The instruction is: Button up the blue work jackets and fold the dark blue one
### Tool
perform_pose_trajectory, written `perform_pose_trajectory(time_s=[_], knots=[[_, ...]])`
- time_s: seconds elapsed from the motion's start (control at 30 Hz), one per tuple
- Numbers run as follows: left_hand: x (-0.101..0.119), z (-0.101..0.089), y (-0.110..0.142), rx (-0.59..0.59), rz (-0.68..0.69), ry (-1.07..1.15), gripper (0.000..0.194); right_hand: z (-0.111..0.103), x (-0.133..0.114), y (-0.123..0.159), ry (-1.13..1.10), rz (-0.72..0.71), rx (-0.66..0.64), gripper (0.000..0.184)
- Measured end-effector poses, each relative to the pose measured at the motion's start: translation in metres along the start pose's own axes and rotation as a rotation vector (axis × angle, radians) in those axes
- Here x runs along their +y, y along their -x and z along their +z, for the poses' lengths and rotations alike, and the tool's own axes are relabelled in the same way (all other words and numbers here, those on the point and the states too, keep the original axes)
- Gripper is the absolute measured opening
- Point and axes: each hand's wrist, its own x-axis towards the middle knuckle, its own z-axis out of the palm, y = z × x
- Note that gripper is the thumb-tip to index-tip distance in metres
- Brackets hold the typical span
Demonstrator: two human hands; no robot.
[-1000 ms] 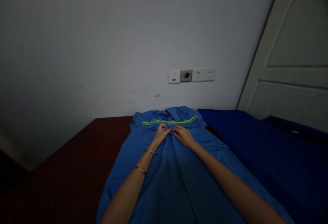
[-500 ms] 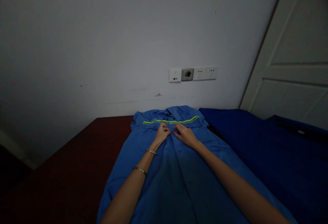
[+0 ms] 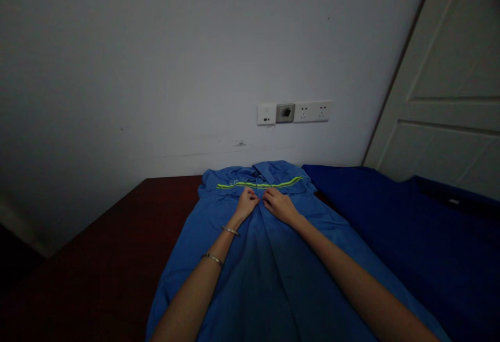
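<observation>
A blue work shirt (image 3: pixel 203 248) with a yellow-green stripe (image 3: pixel 238 184) across the chest lies flat on a dark red table (image 3: pixel 101 258), collar toward the wall. My left hand (image 3: pixel 247 202) and my right hand (image 3: pixel 278 204) meet at the shirt's front opening just below the stripe. Both pinch the fabric edges there with curled fingers. Two thin bracelets sit on my left wrist and forearm.
A darker blue cloth (image 3: pixel 390 227) covers the surface to the right of the shirt. A row of wall sockets (image 3: pixel 294 113) is on the grey wall behind. A white door (image 3: pixel 453 86) stands at the far right.
Both hands stay at the same spot on the shirt's front opening, with only slight finger shifts. The view has barely drifted.
</observation>
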Motion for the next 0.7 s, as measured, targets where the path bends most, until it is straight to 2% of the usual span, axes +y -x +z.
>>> perform_pose_trajectory(time_s=[0.23,0.7], knots=[[0.0014,-0.0001,-0.0006,-0.006,0.067,-0.090,0.022,-0.0004,-0.0061,-0.0027,0.101,-0.008,-0.031,0.018],[0.0060,0.0008,0.0029,-0.056,0.159,-0.184,0.016,0.0017,-0.0011,0.0023,0.056,0.015,-0.055,0.021]])
